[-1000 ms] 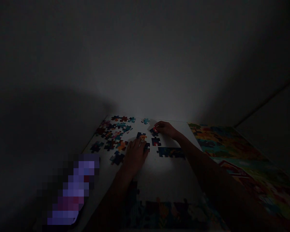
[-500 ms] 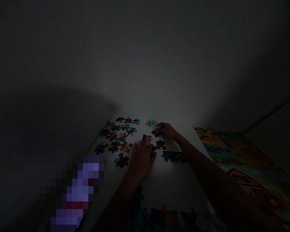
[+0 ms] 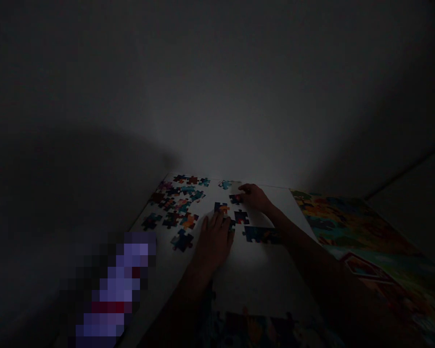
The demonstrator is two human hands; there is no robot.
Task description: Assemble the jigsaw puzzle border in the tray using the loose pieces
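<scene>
In the dim head view my left hand [image 3: 214, 239] lies flat on the white board, fingers stretched out. Its fingertips rest on a dark blue and orange puzzle piece [image 3: 221, 207], partly covering it and another piece under the index finger side. My right hand [image 3: 255, 197] is farther up and to the right, fingers bent and slightly apart. Beside its thumb lies a dark puzzle piece with a reddish spot [image 3: 235, 199]; the thumb seems to touch its edge. Just below is a separate dark blue piece [image 3: 242, 217]. A joined dark strip [image 3: 261, 235] runs partly behind my right forearm.
Several loose pieces [image 3: 183, 193] are spread over the board's left side. A light blue piece [image 3: 225, 184] lies near the far edge. More joined puzzle [image 3: 253, 324] is at the bottom, in shadow. A colourful picture sheet [image 3: 348, 227] lies right. A pixelated purple area [image 3: 119, 285] covers the lower left.
My right fingers have drawn back slightly to the right from the piece with the reddish spot, which now shows more fully. My left hand has shifted only a little.
</scene>
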